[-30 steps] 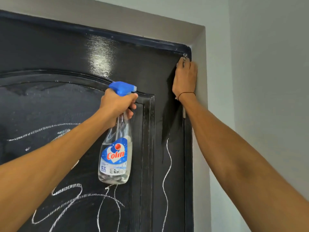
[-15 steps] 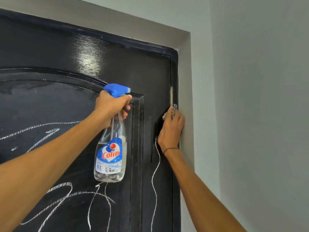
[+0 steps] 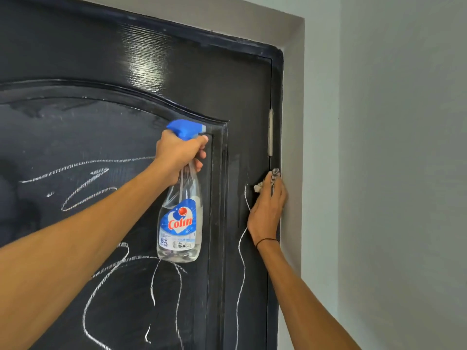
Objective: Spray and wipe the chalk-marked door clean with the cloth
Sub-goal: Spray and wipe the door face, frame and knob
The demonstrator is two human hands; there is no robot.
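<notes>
Label: the spray bottle (image 3: 180, 223) reads "Colin" in red on a blue and white sticker, with "5X" below; the smaller print is too fine to read.
Bottle: clear plastic with a blue trigger head, hanging upright in front of the door panel.
Left hand: the left hand (image 3: 178, 154) grips the bottle's neck, fingers curled round it just under the trigger.
Right hand: the right hand (image 3: 267, 208) presses the cloth flat against the door's right edge, fingers fairly straight over it; a thin dark band sits on the wrist.
Cloth: the cloth (image 3: 270, 179) is mostly hidden under the fingers, only a pale, patterned wad showing at their tips, just below the hinge (image 3: 270, 132).
Door: the door (image 3: 101, 59) is glossy black with a raised arched panel; white chalk loops (image 3: 101, 281) and squiggles cover the lower part, and one thin wavy line runs down beside the right hand. The upper part shines clean.
Cut off: the door's left and bottom run out of view.
</notes>
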